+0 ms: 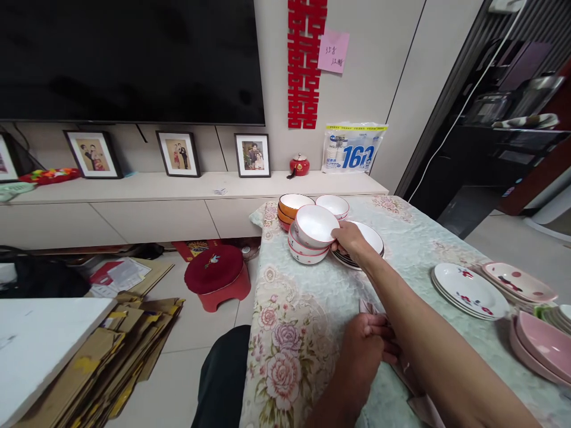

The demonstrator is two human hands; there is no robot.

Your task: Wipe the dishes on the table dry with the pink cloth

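Note:
My right hand point(347, 238) pinches the right rim of a white bowl point(317, 226), which is tilted over a stack of similar bowls point(307, 254) with red rims. Lower down, near the table's middle, my left hand point(368, 345) has its fingers closed on a pinkish cloth point(417, 386), partly hidden beneath my right forearm. Orange bowls point(289, 208) stand just behind the bowl stack, and another white bowl point(332, 206) is beside them. Under and behind my right hand is a stack of white plates point(370, 236) with dark rims.
Flowered plates point(470, 289), an oval patterned dish point(520, 282) and pink bowls point(544, 345) stand at the right of the flowered tablecloth point(303, 309). Beyond the table is a low cabinet point(178, 189). A red stool point(218, 276) and flattened cardboard point(134, 339) are on the left.

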